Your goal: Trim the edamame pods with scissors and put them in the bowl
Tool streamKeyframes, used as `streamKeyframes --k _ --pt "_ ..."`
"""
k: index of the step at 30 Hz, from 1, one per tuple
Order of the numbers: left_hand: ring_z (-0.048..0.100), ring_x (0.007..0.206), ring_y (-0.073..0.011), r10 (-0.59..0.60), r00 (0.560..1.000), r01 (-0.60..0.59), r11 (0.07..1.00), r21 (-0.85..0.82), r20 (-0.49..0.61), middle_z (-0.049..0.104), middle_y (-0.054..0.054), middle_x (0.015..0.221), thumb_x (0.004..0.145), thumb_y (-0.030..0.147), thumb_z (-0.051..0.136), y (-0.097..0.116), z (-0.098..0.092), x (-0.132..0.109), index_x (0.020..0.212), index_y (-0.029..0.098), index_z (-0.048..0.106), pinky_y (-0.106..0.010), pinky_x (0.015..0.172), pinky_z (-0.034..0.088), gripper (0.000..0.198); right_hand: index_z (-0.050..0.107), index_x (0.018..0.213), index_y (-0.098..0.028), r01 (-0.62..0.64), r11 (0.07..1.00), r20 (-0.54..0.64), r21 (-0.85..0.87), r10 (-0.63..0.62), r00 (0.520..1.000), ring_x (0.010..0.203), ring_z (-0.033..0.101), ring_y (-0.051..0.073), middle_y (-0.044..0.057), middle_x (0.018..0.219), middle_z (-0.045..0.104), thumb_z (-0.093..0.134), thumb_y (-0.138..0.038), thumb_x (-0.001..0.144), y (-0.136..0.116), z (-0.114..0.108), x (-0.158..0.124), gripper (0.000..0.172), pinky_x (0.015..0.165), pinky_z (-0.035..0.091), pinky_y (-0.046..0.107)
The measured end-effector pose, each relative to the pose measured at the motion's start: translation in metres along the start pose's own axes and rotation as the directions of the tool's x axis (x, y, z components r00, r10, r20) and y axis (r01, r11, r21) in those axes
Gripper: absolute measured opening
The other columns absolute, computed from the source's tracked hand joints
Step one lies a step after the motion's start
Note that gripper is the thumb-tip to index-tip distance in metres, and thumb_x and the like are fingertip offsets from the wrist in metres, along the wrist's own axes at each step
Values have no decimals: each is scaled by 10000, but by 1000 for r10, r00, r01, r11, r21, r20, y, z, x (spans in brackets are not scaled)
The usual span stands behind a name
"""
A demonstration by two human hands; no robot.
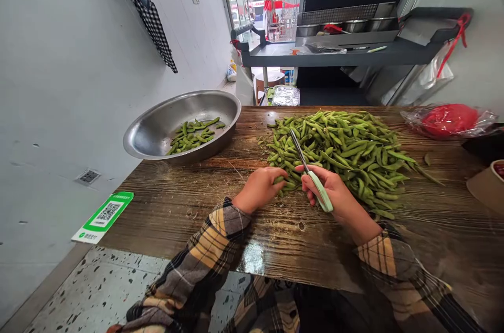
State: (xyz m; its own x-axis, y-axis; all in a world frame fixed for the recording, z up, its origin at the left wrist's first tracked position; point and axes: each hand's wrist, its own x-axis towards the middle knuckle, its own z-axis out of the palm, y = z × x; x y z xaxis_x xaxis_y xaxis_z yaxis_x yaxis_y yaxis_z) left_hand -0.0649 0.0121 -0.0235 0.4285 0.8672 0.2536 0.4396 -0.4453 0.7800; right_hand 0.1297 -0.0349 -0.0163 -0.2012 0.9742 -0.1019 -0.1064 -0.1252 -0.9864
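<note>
A large heap of green edamame pods (346, 149) is spread over the brown wooden table (189, 207). At the heap's near left edge, my left hand (263, 188) is closed, with an edamame pod (279, 180) showing at its fingertips. My right hand (328, 190) is wrapped around the pale green handles of a pair of scissors (321, 191), whose dark blades point up and away over the heap. To the left, a wide steel basin (147, 133) holds a small pile of pods (191, 136) on its bottom.
A green-and-white QR code card (106, 216) lies at the table's left edge by the wall. At the right are a red bundle in clear plastic (451, 120) and a paper bowl (488, 186). Behind the table stands a grey cart (334, 57) with steel pots.
</note>
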Motion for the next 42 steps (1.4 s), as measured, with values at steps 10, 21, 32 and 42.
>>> streamKeyframes --k 10,21,32,42 --pt "565 779 -190 47 999 -46 970 238 5 609 -48 812 766 184 645 -5 -1 1 809 203 669 -276 709 415 52 621 1135 -165 -26 1000 -11 -14 26 1000 490 460 83 -38 660 534 713 -544 718 -5 4 -1 572 435 405 216" --pt "424 431 -41 -347 938 263 685 -680 13 650 -19 741 763 413 689 15 -21 1 926 147 598 -159 377 230 325 585 1149 -179 -57 995 84 -77 64 994 516 451 98 -31 684 532 697 -564 720 -2 5 0 587 472 403 241" --pt "408 418 -25 -343 939 282 704 -652 35 622 12 669 741 394 727 24 -19 -1 840 147 595 -164 392 256 297 558 1194 -153 69 976 225 -207 -21 974 652 466 129 -8 770 528 683 -534 744 -5 7 -4 603 626 402 274" --pt "395 407 -24 -327 942 293 691 -661 75 596 25 621 728 388 738 23 -13 -2 794 155 570 -162 392 262 295 576 1213 -146 110 961 223 -256 -52 973 663 470 137 -2 770 555 662 -471 779 -1 8 -4 550 631 399 266"
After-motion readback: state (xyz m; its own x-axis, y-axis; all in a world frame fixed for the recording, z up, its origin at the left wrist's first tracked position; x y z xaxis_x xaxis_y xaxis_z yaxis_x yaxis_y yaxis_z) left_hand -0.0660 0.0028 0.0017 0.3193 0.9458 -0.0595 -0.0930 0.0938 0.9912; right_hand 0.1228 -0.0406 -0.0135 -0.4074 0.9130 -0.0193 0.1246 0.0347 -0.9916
